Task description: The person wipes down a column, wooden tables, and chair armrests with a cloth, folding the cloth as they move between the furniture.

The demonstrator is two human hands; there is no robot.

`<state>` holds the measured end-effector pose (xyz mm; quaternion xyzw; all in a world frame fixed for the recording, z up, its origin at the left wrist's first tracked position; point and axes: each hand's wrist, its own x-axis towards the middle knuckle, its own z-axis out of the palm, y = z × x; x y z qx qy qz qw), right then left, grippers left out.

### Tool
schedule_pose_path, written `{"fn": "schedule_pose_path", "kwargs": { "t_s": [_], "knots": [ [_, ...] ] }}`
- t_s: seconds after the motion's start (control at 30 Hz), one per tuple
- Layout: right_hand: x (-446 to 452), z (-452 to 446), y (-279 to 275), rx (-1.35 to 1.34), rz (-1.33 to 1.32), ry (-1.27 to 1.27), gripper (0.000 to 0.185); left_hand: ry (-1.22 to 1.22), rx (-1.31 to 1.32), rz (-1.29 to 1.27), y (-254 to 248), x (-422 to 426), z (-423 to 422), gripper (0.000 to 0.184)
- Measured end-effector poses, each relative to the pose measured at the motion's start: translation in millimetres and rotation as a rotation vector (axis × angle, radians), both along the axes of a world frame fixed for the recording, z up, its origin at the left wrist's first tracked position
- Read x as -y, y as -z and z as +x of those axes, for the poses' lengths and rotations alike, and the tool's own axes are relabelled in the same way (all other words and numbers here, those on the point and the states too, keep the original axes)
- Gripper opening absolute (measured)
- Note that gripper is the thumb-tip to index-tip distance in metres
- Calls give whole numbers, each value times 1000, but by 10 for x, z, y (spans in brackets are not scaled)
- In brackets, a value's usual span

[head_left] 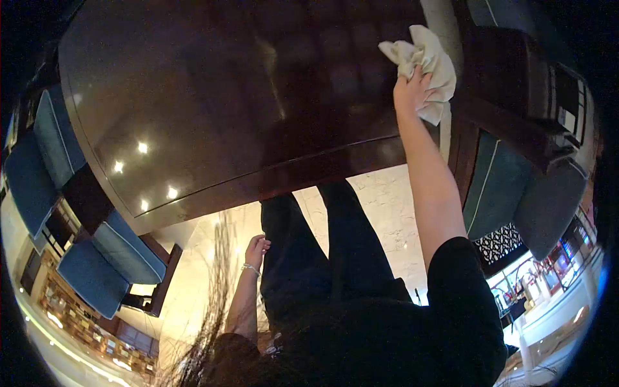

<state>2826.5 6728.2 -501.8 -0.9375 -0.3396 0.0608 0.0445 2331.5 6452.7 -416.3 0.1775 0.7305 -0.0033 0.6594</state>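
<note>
A pale, crumpled cloth (438, 68) lies at the right edge of the dark, glossy table (193, 84). My right hand (414, 91) is on the cloth, its fingers pressed into the folds, with the arm stretched forward. Part of the cloth hangs out past the hand toward the table's side. My left hand (257, 251) hangs low beside my left leg, away from the table, with its fingers curled together and a bracelet at the wrist. Nothing shows in it.
Blue padded chairs (97, 277) stand to the left of the table. More dark chairs (503, 184) stand close on the right. The pale marbled floor (380, 200) shows around my legs. Lit shelves (84, 316) are at the lower left.
</note>
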Motion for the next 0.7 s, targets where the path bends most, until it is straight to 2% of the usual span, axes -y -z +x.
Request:
{"fn": "schedule_pose_path", "kwargs": {
  "t_s": [0.1,0.17,0.23,0.3,0.37,0.47,0.57,0.67,0.7],
  "knots": [
    [-641,-70,351,23,314,-133,55,-104,-183,16,44,181,-381,28],
    [-1098,-604,-10,-293,250,-244,52,-140,-271,-79,74,247,-532,27],
    [-1203,-1301,94,-142,300,-418,50,-118,-243,-105,67,263,-595,27],
    [-934,-1937,-38,-92,248,-715,54,-97,-152,-73,73,304,-660,28],
    [-579,-2382,-214,-123,243,-858,55,-45,-117,-76,19,173,-587,27],
    [203,-2672,-394,-335,147,-1068,53,-119,-32,-94,16,45,-532,25],
    [891,-2534,-391,-459,184,-1227,54,-99,-34,-64,-23,-92,-565,25],
    [1004,-2093,-464,-448,-42,-1239,55,-32,-78,-19,-19,-129,-692,24],
    [991,-1939,-448,-403,-46,-1229,55,10,-110,24,3,-100,-753,24]
  ]
}}
